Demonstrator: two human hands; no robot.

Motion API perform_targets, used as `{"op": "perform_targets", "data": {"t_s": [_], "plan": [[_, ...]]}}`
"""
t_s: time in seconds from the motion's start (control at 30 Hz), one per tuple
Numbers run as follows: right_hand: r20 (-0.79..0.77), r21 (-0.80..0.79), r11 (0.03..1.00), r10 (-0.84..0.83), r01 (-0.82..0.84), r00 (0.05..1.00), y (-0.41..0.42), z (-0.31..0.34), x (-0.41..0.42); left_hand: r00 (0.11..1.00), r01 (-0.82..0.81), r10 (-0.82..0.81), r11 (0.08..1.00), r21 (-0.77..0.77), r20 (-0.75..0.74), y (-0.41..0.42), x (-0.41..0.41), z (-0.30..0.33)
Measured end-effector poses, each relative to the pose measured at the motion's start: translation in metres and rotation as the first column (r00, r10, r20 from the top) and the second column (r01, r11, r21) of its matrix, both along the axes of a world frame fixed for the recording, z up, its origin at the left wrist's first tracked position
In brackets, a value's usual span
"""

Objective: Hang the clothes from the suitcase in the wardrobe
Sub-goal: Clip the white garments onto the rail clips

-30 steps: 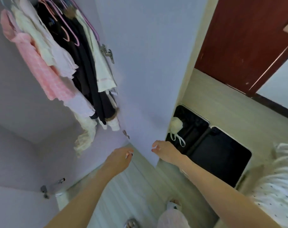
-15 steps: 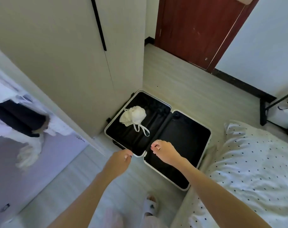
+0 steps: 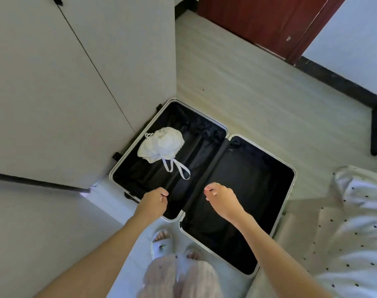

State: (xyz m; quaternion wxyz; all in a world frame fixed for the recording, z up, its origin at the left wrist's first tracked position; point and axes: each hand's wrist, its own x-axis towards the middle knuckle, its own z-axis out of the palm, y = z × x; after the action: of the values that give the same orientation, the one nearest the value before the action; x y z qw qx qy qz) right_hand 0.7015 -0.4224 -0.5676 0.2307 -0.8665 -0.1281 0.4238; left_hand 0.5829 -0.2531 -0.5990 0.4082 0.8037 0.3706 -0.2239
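**Reaching for the last garment in the suitcase**

Over the near edge of the open suitcase [image 3: 256, 271] we are holding both hands out, empty. Our left hand [image 3: 153, 202] is hanging above the near end of the left half, fingers loosely curled, gripping nothing. Our right hand [image 3: 221, 197] is hovering over the right half just past the hinge, fingers likewise loosely curled, nothing in them; a ring is showing on one finger.

Task item: one crumpled white garment [image 3: 161, 147] is lying in the far part of the left half, two straps trailing toward us. The right half is showing only black lining. We are judging this to be the only piece left to hang.

Step in hand: we are between hangings, approaching the garment for pickup. Neither hand is touching it yet.

Next move, as we judge it: we are needing to bend and reach forward and left, gather the bundle with its loose straps so nothing drags, then turn left toward the wardrobe [image 3: 54, 82], whose pale doors are standing along the left of the suitcase. No hanger is in view here.
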Motion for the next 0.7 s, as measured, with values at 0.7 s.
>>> {"op": "perform_targets", "data": {"t_s": [0.7], "plan": [[0.424,-0.025,0.944,0.307,-0.328,0.852,0.111,-0.449,0.162,0.981,0.055,-0.163,0.756,0.653,0.106,0.16,0.212,-0.451]]}}
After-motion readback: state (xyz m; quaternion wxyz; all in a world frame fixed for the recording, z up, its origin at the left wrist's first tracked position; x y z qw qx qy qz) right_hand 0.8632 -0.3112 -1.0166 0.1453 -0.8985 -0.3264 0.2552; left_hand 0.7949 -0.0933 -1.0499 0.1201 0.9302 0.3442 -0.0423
